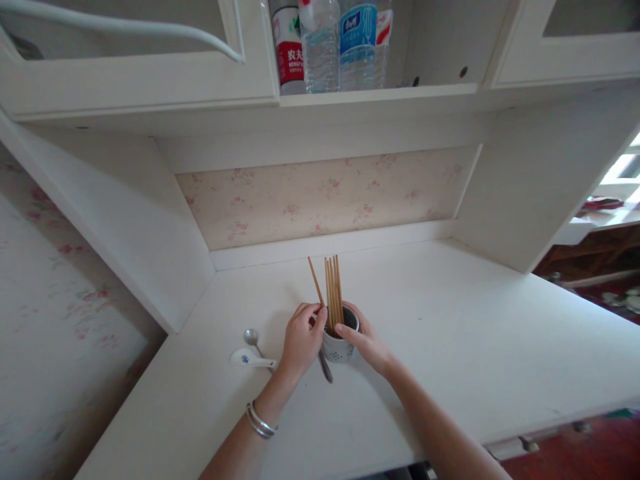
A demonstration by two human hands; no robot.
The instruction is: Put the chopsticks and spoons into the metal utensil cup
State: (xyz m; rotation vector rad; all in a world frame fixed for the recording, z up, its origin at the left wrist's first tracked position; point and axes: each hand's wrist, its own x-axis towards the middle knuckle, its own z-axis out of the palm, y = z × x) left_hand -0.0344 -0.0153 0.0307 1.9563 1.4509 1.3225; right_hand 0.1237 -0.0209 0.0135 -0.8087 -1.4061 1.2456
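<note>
A pale utensil cup (338,350) with small holes in its side stands on the white desk. Several wooden chopsticks (334,293) rise upright from it. My right hand (364,339) is wrapped round the cup's right side, its thumb over the rim close to the chopsticks. At the cup's left edge, my left hand (303,337) pinches a single chopstick (315,280) that tilts to the left; its lower end is hidden. A white porcelain spoon (245,358) and a metal spoon (251,337) lie left of my left hand. A dark metal handle (325,370) lies in front of the cup.
The white desktop (450,347) runs between side panels and a low wallpapered back (310,200). Overhead, a shelf holds plastic bottles (321,53) and a red-and-white can (289,57). A white cable (125,25) hangs across the upper left cabinet door.
</note>
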